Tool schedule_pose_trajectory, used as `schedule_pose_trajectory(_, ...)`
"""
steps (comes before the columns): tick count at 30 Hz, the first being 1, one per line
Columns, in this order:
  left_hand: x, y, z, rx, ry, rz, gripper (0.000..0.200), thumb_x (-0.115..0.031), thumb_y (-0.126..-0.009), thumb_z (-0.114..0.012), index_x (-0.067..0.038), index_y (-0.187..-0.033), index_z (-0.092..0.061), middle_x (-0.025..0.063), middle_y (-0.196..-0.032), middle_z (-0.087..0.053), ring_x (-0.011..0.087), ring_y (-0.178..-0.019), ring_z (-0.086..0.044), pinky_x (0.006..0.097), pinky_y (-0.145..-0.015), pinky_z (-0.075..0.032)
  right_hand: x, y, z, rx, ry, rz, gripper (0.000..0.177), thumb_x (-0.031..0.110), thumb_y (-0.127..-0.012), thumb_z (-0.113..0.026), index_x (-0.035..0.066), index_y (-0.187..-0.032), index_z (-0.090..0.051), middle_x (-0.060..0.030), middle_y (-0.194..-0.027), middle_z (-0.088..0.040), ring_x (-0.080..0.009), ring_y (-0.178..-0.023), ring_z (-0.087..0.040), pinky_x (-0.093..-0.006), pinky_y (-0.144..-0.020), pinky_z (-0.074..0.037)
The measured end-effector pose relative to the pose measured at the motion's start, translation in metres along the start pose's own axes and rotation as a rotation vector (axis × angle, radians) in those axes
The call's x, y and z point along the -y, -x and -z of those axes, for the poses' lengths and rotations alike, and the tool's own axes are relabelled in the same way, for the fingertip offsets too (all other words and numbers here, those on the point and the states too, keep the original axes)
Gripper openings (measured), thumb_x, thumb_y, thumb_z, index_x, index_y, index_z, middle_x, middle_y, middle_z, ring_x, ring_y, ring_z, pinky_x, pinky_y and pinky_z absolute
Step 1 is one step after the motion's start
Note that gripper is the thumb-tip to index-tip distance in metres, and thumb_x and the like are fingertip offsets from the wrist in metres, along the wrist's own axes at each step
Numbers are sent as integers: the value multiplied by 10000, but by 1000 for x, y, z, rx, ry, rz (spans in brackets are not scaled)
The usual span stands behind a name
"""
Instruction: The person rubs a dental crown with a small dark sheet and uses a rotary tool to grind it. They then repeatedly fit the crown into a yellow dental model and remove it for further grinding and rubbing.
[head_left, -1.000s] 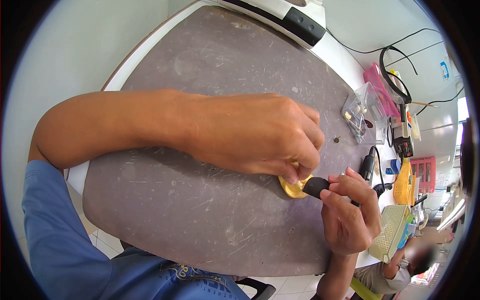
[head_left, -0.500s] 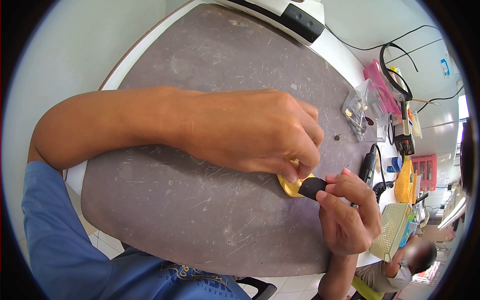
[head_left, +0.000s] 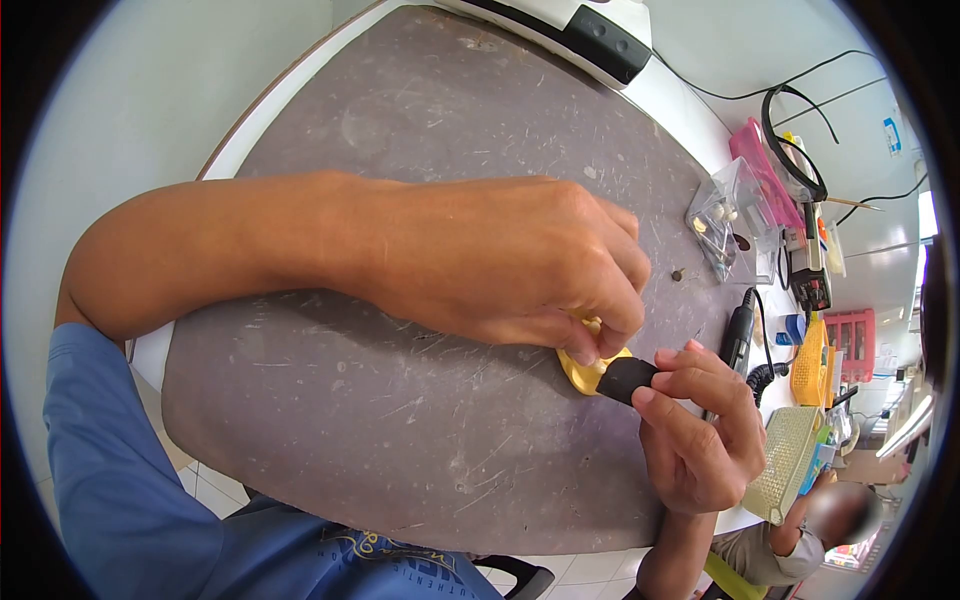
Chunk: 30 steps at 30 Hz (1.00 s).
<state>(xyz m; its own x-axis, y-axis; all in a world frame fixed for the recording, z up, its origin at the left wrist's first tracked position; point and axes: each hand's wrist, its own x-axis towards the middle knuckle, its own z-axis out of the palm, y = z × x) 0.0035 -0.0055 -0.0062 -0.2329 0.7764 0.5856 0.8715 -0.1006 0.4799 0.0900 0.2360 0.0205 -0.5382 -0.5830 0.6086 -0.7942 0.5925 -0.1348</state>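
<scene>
A small yellow cast, resembling a dental model with pale tooth-like bumps, is on the grey work mat. My left hand reaches over it from the left, thumb and fingers pinched on its upper side and hiding much of it. A small cream-coloured piece shows between those fingers. To the right, my right hand holds a thin black flat piece with a rounded end between thumb and fingers. The end of this piece overlaps the cast's right edge, close by my left fingertips.
Beyond my hands is a clear plastic box with small parts. A black rotary handpiece with coiled cord lies at the mat's right edge, near a yellow basket and a woven cream basket. Another person sits at lower right.
</scene>
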Motion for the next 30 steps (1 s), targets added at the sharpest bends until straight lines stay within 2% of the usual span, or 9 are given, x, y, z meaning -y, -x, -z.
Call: schedule_pose_trajectory(30,2,1,-1,-5,33,9,119,-129,-820,-779,-71,-891,-703,37,-944,-661,255,-965,-619,369,-770,-532,3,-5,2,55,-37,-5,220,35,-655,-836,106,-847,-756,-53,-880,-721,-256,-886,-756,-386,-766,-645)
